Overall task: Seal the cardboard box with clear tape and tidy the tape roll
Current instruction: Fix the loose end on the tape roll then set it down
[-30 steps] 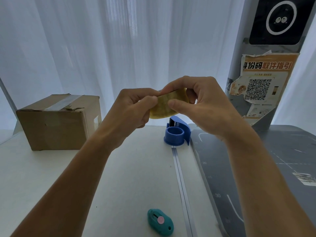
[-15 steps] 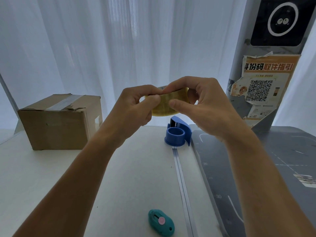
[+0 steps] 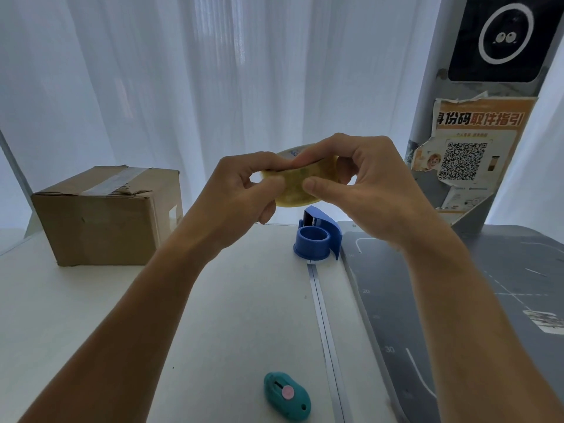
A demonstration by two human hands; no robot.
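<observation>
Tape roll [image 3: 294,190]: yellowish, clear, held in the air above the white table [image 3: 91,300], over the far middle of it, with a scrap of blue print on its upper rim too small to read.
Left hand [image 3: 241,190]: closed on the roll's left edge, thumb and forefinger pinched together at the rim.
Right hand [image 3: 363,184]: closed on the roll's right side, thumb across the front face, fingers curled over the top.
Cardboard box [image 3: 106,215]: far left of the table, flaps down, a strip of clear tape along the top seam.
Blue tape dispenser [image 3: 316,239]: on the table below the roll, core empty.
Teal box cutter [image 3: 287,395]: near edge, pink slider button.
Grey cutting mat [image 3: 457,300]: right side, printed "20" and "30".
Orange poster [image 3: 476,148]: on the pillar, headed "身份码取件指引", with a QR code beneath.
</observation>
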